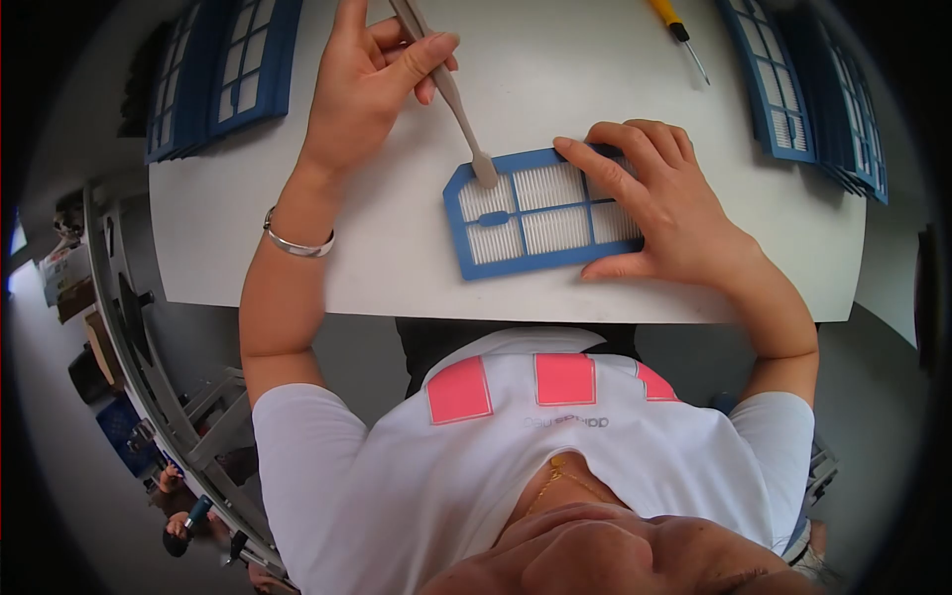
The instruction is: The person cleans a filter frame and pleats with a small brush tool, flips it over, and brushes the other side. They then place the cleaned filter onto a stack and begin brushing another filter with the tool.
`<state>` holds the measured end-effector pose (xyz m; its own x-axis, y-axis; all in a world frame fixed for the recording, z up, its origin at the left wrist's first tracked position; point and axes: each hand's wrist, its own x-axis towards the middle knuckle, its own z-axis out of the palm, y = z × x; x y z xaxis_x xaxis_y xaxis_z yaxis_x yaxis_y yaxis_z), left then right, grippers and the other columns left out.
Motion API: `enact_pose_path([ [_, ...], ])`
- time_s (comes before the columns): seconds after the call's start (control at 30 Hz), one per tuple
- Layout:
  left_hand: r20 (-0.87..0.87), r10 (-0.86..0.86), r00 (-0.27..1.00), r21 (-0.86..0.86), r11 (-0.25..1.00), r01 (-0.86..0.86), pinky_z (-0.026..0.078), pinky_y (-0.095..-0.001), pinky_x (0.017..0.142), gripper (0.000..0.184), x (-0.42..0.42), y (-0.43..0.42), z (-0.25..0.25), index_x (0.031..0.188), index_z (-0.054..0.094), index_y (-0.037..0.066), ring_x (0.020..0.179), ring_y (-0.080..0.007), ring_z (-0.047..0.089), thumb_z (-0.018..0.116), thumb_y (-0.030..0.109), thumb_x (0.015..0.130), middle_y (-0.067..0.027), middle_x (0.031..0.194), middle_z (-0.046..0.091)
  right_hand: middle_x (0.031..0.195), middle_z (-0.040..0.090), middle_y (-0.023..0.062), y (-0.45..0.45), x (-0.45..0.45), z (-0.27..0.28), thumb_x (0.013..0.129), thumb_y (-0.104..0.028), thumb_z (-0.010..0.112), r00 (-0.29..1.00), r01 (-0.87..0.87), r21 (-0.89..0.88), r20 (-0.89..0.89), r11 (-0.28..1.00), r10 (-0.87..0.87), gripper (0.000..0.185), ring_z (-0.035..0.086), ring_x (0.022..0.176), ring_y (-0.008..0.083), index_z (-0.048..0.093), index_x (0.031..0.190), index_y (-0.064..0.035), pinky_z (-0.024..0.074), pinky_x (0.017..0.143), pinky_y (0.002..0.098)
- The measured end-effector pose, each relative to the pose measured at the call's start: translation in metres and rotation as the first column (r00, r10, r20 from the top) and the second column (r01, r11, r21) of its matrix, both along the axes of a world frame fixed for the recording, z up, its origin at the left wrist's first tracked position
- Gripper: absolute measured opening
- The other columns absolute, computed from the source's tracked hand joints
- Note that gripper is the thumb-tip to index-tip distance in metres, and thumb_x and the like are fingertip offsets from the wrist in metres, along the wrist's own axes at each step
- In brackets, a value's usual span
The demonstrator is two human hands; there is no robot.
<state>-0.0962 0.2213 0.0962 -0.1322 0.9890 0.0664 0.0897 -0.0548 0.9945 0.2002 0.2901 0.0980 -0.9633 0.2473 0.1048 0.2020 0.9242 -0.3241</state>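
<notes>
A blue-framed air filter [531, 210] with white pleated panels lies flat on the white table in front of me. My left hand [382, 74], with a silver bangle at the wrist, grips the handle of a beige tool [458, 104] shaped like a toothbrush. Its small rounded head rests on the filter's upper left panel; any bristles are hidden. Across the right end of the filter lies my right hand [659, 198], holding it with fingers on the far edge and thumb at the near edge, covering part of the panels.
Stacks of similar blue filters stand at the table's left [233, 69] and right [793, 89]. A screwdriver [682, 38] with a yellow handle lies at the far right. The white table [297, 283] ends just before my body. Other people are at work in the lower left background.
</notes>
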Motion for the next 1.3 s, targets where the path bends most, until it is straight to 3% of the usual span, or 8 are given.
enact_pose_path([
  [0.13,-0.01,-0.053,0.999,0.015,0.998,0.053,0.047,-0.0197,0.05,0.089,0.015,-0.005,-0.007,0.161,0.007,0.009,0.058,-0.0087,0.058,0.068,0.007,0.096,-0.0111,0.08,0.067,0.128,0.052,0.0128,0.0,0.003,-0.001,0.066,-0.066,0.077,1.0,0.007,-0.017,-0.012,1.0,-0.007,0.099,0.047,0.115,0.034,0.051,0.146,-0.0146,0.0365,0.102,0.0471],
  [0.3,-0.038,0.082,0.996,0.061,0.995,-0.08,0.047,-0.0192,0.049,0.087,-0.006,0.003,-0.016,0.161,0.008,0.007,0.056,-0.0077,0.057,0.067,0.005,0.096,-0.01,0.078,0.067,0.127,0.054,0.0111,0.002,0.004,-0.001,0.062,-0.048,0.087,1.0,-0.026,-0.083,-0.011,0.996,0.025,0.095,0.049,0.119,0.0315,0.049,0.144,-0.0175,0.039,0.101,0.046],
  [0.33,-0.218,0.063,0.974,0.129,0.991,-0.036,0.048,-0.0184,0.057,0.069,-0.001,0.002,-0.015,0.155,0.027,0.006,0.058,-0.0047,0.056,0.066,0.017,0.099,-0.0088,0.084,0.069,0.127,0.054,0.0111,0.002,0.004,-0.002,0.062,-0.048,0.087,1.0,-0.018,-0.082,-0.016,0.996,0.016,0.095,0.049,0.119,0.0315,0.049,0.144,-0.0175,0.039,0.101,0.046],
  [0.8,-0.249,-0.048,0.967,0.076,0.995,0.069,0.047,-0.017,0.051,0.07,0.019,0.0,-0.007,0.154,0.029,0.005,0.055,-0.0071,0.059,0.068,0.019,0.098,-0.0113,0.082,0.07,0.123,0.053,0.0115,0.002,0.005,-0.004,0.059,-0.05,0.086,0.999,-0.011,-0.081,-0.031,0.997,0.008,0.096,0.048,0.113,0.0325,0.053,0.144,-0.0189,0.0404,0.098,0.0466],
  [0.87,-0.073,0.097,0.993,-0.035,0.994,-0.099,0.047,-0.0186,0.048,0.086,0.009,0.001,0.002,0.161,0.01,0.006,0.055,-0.0072,0.057,0.066,0.005,0.096,-0.0089,0.078,0.067,0.125,0.054,0.0115,0.002,0.004,-0.003,0.06,-0.047,0.087,1.0,0.004,-0.068,-0.03,0.998,-0.006,0.095,0.05,0.114,0.0321,0.052,0.144,-0.0192,0.0408,0.098,0.0462],
  [1.07,-0.074,-0.046,0.996,0.06,0.997,0.051,0.046,-0.0175,0.047,0.085,0.009,-0.002,-0.006,0.16,0.012,0.005,0.054,-0.0075,0.058,0.067,0.006,0.096,-0.0082,0.078,0.068,0.126,0.055,0.0115,0.001,0.003,0.0,0.061,-0.043,0.088,0.999,0.032,-0.057,-0.001,0.998,-0.032,0.093,0.05,0.117,0.0318,0.051,0.144,-0.0199,0.0414,0.098,0.0459],
  [1.17,-0.153,0.099,0.983,0.114,0.99,-0.082,0.047,-0.0185,0.048,0.085,-0.006,-0.001,-0.003,0.16,0.012,0.004,0.055,-0.008,0.058,0.067,0.006,0.095,-0.0091,0.077,0.067,0.126,0.055,0.0116,0.001,0.003,-0.002,0.062,-0.044,0.088,0.999,0.044,-0.055,-0.005,0.998,-0.044,0.093,0.05,0.117,0.0318,0.051,0.144,-0.02,0.0415,0.098,0.046],
  [1.3,-0.135,-0.056,0.989,0.06,0.996,0.065,0.047,-0.0186,0.047,0.081,0.004,-0.003,-0.006,0.159,0.017,0.004,0.055,-0.0071,0.058,0.066,0.006,0.095,-0.0075,0.076,0.067,0.127,0.054,0.0117,0.002,0.003,-0.002,0.063,-0.045,0.087,0.998,0.058,-0.039,-0.007,0.998,-0.058,0.092,0.049,0.117,0.0321,0.051,0.144,-0.0202,0.0416,0.099,0.0464],
])
